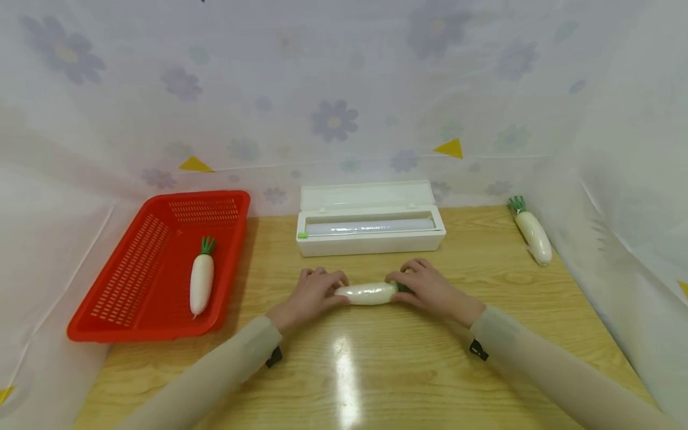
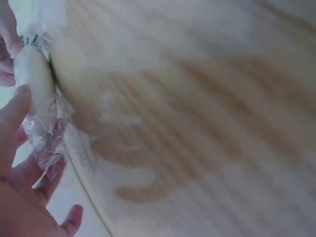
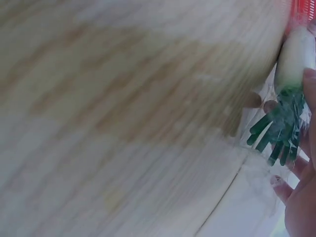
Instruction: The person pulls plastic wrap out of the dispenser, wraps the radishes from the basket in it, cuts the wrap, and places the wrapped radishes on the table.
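Observation:
A white radish [image 1: 369, 294] with a green top lies crosswise between both hands at the middle of the table, clear plastic film around it. My left hand [image 1: 317, 294] holds its tail end with thumb and fingers. Loose, crumpled film [image 2: 47, 133] gathers at that end in the left wrist view. My right hand [image 1: 430, 292] grips the leafy end. In the right wrist view the green leaves [image 3: 281, 126] show through the film, beside the right thumb and fingers.
Behind the hands stands an open white film dispenser box [image 1: 371, 243] with a roll inside. At left, a red basket [image 1: 153, 331] holds another white radish [image 1: 202, 280]. A third radish [image 1: 534, 234], seemingly in film, lies at the table's right edge. White curtains surround the wooden table [image 1: 419, 376].

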Motion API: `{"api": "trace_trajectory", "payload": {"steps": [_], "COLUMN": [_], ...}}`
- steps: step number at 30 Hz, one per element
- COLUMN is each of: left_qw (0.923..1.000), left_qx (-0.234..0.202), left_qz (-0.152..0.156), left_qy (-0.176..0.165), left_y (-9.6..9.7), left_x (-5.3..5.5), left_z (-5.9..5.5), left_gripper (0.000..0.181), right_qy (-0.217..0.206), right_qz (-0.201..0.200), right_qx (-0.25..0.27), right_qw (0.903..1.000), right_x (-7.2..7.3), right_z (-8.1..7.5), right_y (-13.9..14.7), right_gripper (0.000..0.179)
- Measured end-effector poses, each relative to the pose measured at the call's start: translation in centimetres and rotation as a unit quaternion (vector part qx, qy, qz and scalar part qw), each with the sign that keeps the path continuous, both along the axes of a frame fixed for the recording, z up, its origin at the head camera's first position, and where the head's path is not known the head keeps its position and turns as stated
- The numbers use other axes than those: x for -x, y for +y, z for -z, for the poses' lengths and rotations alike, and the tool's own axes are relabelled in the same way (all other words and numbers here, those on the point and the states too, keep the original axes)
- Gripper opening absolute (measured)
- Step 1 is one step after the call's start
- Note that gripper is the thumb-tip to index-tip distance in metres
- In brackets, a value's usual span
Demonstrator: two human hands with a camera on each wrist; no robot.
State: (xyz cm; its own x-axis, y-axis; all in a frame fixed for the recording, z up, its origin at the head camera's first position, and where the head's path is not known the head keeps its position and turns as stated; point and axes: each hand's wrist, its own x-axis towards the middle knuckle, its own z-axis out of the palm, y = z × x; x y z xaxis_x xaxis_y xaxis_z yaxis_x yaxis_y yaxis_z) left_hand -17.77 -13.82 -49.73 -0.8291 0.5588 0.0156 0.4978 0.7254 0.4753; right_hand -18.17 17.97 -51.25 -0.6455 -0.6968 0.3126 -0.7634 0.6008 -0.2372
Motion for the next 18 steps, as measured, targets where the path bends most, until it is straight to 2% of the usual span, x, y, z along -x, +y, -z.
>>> {"api": "trace_trajectory", "payload": {"steps": [4,8,11,15,18], "left_qw": [0.9987,0.9949,0.9938,0.9938,0.9942], "left_qx": [0.033,0.068,0.08,0.087,0.083], "left_qz": [0.01,0.018,0.022,0.021,0.019], "left_qy": [0.036,0.073,0.074,0.066,0.065], "left_y": [-0.1,-0.1,-0.1,0.1,0.2], "left_x": [0.1,0.6,0.8,0.7,0.6], "left_z": [-0.6,-0.5,-0.2,0.1,0.3], "left_gripper": [0.032,0.036,0.041,0.05,0.055], "right_qy": [0.016,0.062,0.077,0.076,0.065], "right_qz": [-0.005,-0.023,-0.03,-0.032,-0.03], "right_qx": [-0.002,-0.009,0.004,0.021,0.01], "right_qw": [0.9999,0.9978,0.9966,0.9964,0.9974], "right_x": [0.8,1.7,2.0,2.1,2.1], "right_z": [0.1,0.1,0.2,0.3,0.2], "right_y": [0.1,-0.1,-0.2,-0.4,-0.8], "right_gripper": [0.038,0.034,0.03,0.025,0.027]}}
